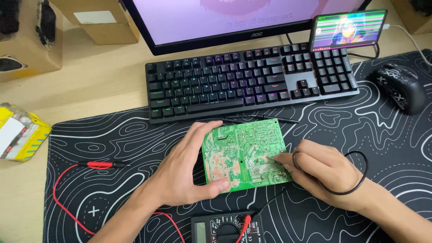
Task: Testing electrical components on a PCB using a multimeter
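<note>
A green circuit board (245, 148) lies solder side up on the black desk mat (351, 135). My left hand (186, 168) grips its left edge, thumb on the lower corner and fingers over the top. My right hand (315, 173) rests at the board's right edge, fingers pinched on a thin black probe whose tip touches the board; its black wire (355, 180) loops around my wrist. A black probe (265, 118) lies just above the board.
A black multimeter (225, 227) sits at the near edge, its red lead (72, 189) and red probe (101, 164) lying left on the mat. Behind stand a backlit keyboard (249, 81), a monitor (225, 22), a phone (348, 29) and a black mouse (400, 87). A yellow packet (20, 132) lies far left.
</note>
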